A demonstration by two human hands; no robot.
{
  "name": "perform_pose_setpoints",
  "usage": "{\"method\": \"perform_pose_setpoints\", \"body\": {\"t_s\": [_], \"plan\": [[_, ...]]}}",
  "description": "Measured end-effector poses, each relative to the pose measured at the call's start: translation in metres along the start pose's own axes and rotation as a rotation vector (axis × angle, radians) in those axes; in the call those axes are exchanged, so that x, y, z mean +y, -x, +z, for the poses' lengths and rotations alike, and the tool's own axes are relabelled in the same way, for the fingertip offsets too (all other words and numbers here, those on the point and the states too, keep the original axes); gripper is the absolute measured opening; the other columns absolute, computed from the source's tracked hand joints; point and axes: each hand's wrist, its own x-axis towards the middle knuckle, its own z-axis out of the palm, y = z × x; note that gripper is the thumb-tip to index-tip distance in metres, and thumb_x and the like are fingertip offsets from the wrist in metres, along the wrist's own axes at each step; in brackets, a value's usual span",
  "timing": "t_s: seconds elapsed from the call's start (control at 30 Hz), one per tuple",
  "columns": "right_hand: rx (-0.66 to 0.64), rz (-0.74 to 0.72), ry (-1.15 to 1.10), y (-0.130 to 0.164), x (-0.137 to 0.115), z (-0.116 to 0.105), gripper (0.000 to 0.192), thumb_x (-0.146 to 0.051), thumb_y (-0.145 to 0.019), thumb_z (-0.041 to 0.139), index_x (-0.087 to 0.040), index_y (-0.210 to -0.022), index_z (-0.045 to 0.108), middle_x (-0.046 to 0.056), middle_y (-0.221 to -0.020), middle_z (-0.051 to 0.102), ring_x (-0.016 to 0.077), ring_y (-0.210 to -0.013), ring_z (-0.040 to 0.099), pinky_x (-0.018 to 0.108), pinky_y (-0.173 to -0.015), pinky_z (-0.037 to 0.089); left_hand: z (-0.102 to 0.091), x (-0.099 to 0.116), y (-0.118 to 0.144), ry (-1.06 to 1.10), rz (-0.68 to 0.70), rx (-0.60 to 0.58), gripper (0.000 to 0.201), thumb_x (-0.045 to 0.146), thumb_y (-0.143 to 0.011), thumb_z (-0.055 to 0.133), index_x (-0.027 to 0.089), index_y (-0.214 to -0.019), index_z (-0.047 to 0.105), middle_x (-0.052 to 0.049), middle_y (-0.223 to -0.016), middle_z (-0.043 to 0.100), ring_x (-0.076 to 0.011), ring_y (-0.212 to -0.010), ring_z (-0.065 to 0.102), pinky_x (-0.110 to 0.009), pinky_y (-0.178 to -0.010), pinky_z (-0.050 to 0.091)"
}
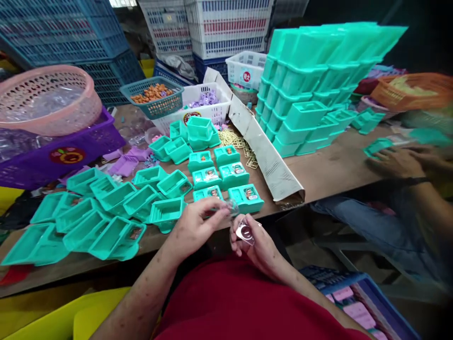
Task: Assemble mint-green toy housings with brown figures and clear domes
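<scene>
My left hand (200, 224) pinches a small clear plastic piece (232, 207) between thumb and fingers. Just to its right, my right hand (258, 245) is closed around a clear piece with a round brown print (247, 231); whether more lies in the palm is hidden. Both hands are above the table's front edge. Beyond them stand several upright teal plastic boxes in two columns, the nearest being a teal box (244, 205) with a similar printed piece on top. More teal trays (116, 200) lie in overlapping rows to the left, hollow side up.
A bent cardboard strip (269, 165) divides the table. Past it rises a tall stack of teal boxes (300, 85). Baskets stand at the back, including a teal basket (155, 106) of orange parts and a purple crate (71, 151). A co-worker's hands (406, 160) are at far right.
</scene>
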Motion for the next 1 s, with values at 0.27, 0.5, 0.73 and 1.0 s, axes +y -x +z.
{"method": "perform_pose_setpoints", "body": {"t_s": [0.27,0.5,0.73,1.0], "plan": [[-0.007,-0.113,0.007,-0.010,-0.007,0.012,0.028,-0.047,-0.100,0.078,-0.023,-0.114,0.076,0.000,-0.084,0.067,0.0134,-0.069,0.059,0.029,-0.071,0.049,-0.019,0.002,-0.007,0.346,-0.219,0.154,0.040,0.051,-0.094,0.082,0.023,-0.116,0.064,-0.004,-0.091,0.082,-0.0201,-0.077,0.078,-0.033,-0.073,0.063],[-0.097,-0.173,0.285,-0.028,-0.008,0.003,0.034,-0.056,-0.102,0.075,-0.024,-0.109,0.070,-0.006,-0.074,0.050,0.0118,-0.062,0.039,0.028,-0.061,0.035,-0.002,0.000,-0.001,0.311,-0.206,0.129,0.033,0.039,-0.097,0.080,0.023,-0.120,0.063,-0.003,-0.100,0.075,-0.0179,-0.086,0.078,-0.032,-0.082,0.066],[-0.133,-0.261,0.649,-0.031,-0.024,-0.007,0.026,-0.047,-0.104,0.071,-0.023,-0.095,0.066,-0.003,-0.080,0.056,0.0148,-0.072,0.048,0.029,-0.066,0.038,-0.011,0.017,0.006,-0.329,-0.029,-0.156,0.010,0.031,-0.108,0.065,0.025,-0.115,0.069,-0.004,-0.115,0.074,-0.0197,-0.105,0.070,-0.033,-0.095,0.057],[-0.249,-0.287,0.775,-0.032,-0.018,-0.016,0.024,-0.046,-0.105,0.067,-0.024,-0.111,0.076,0.001,-0.090,0.066,0.0187,-0.081,0.058,0.033,-0.076,0.045,-0.036,0.030,-0.002,-0.450,-0.004,-0.490,0.055,0.011,-0.104,0.059,0.036,-0.153,0.055,-0.005,-0.141,0.070,-0.0219,-0.129,0.069,-0.037,-0.110,0.058]]}}
